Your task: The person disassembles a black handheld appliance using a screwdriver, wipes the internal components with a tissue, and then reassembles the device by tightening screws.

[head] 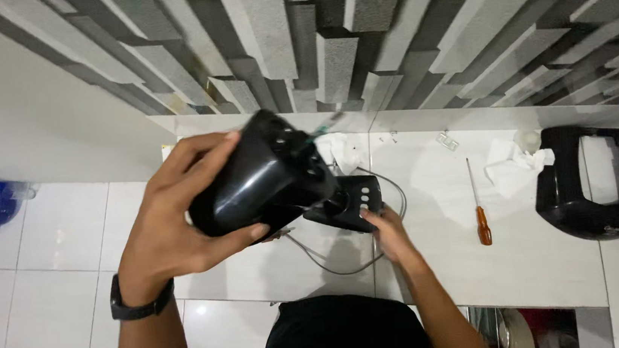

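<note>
while the left hand (178,224) is gripping the black motor housing (261,179) above the white counter (545,265), the right hand (385,231) is steadying the black switch panel (348,202); separating them probably calls for the orange-handled screwdriver (480,210) nearby

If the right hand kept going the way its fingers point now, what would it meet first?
Probably the black plastic switch panel that the right hand already touches; beyond it, the rounded black plastic housing, though depth is unclear.

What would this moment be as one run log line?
left hand: grips black housing | right hand: on button panel | screwdriver: on counter
</note>
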